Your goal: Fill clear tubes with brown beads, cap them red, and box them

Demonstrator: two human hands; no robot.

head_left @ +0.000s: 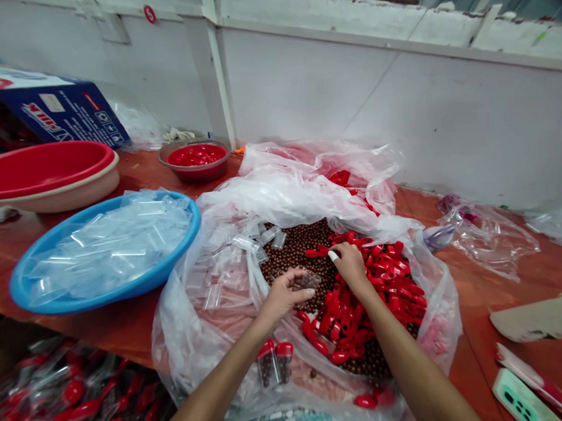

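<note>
My left hand (289, 292) holds a small clear plastic case (310, 280) over the brown beads (301, 244). Fingers of my right hand (347, 262) are closed on a red plastic piece (316, 252) just above the beads. To the right of the beads lies a heap of red plastic pieces (389, 277). Clear cases (214, 294) are scattered on the left part of the plastic sheet (184, 329). Two filled cases with red caps (284, 359) stand close together below my left hand.
A blue basin (21, 287) of clear cases is at the left, with red and cream basins (46, 168) behind it. A bowl (195, 171) of red pieces stands farther back. A phone (522, 395) lies at the lower right. Filled red-capped cases (75, 393) are at the lower left.
</note>
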